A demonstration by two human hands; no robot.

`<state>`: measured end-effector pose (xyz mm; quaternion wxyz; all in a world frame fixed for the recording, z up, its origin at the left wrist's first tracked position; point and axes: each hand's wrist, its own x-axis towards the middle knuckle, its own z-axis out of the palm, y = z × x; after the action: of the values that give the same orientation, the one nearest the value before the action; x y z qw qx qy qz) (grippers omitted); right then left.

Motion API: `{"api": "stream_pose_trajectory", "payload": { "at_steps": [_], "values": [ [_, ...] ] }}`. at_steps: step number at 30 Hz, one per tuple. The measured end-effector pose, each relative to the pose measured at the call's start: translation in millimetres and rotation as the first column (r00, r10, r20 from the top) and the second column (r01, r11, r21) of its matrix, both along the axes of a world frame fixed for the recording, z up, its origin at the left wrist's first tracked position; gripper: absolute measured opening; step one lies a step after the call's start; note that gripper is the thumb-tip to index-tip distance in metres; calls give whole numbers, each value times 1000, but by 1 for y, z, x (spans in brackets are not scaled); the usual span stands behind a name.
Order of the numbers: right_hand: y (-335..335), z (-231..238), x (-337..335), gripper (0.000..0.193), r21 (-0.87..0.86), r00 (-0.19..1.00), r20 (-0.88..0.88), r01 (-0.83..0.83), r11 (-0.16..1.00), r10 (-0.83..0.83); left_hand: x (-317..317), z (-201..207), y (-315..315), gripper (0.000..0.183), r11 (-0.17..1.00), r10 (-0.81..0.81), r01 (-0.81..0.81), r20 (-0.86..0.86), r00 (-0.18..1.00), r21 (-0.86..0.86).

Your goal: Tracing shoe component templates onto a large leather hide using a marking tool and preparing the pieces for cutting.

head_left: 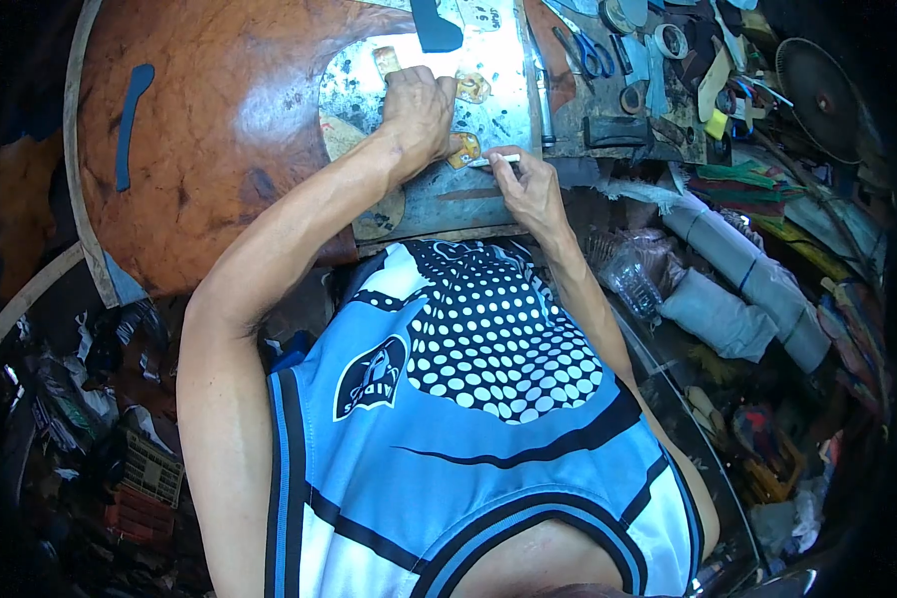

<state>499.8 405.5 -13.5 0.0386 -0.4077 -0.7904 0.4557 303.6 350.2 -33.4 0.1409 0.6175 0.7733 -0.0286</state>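
Observation:
My left hand rests knuckles-up on a shiny, speckled work sheet, its fingers curled under and mostly hidden. Past its knuckles a small tan piece sticks out. A yellow-brown piece lies against the thumb side of this hand, partly covered. In a pinch, my right hand grips a thin white stick, pen-like, whose tip points at that yellow-brown piece. Another yellowish piece with a brown pattern lies just right of my left knuckles. A dark blue-grey cut piece lies beyond them.
Brown leather covers the left of the table, with a narrow blue-grey cut strip on it. Blue-handled scissors, tape rolls and a round fan are at the right. Wrapped rolls lie below them.

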Motion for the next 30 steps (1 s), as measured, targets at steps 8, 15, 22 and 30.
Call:
{"api": "stream_pose_trajectory", "payload": {
  "at_steps": [8, 15, 22, 30],
  "values": [
    [1, -4, -1, 20, -34, 995, -50, 80, 996, -82, 0, 8, 4, 75, 997, 10, -10, -3, 1000, -77],
    [-4, -4, -4, 17, 48, 994, -77, 82, 995, -78, 1, 11, 1, 78, 997, 3, -5, -25, 1000, -77],
    [-8, -7, -4, 15, 93, 990, -105, 108, 990, -98, 1, 13, 2, 78, 996, 25, -26, -6, 1000, -90],
    [-5, 2, -13, 15, 127, 988, -112, 120, 985, -106, 1, 17, 3, 78, 994, 18, -18, 2, 1000, -107]
  ]
}}
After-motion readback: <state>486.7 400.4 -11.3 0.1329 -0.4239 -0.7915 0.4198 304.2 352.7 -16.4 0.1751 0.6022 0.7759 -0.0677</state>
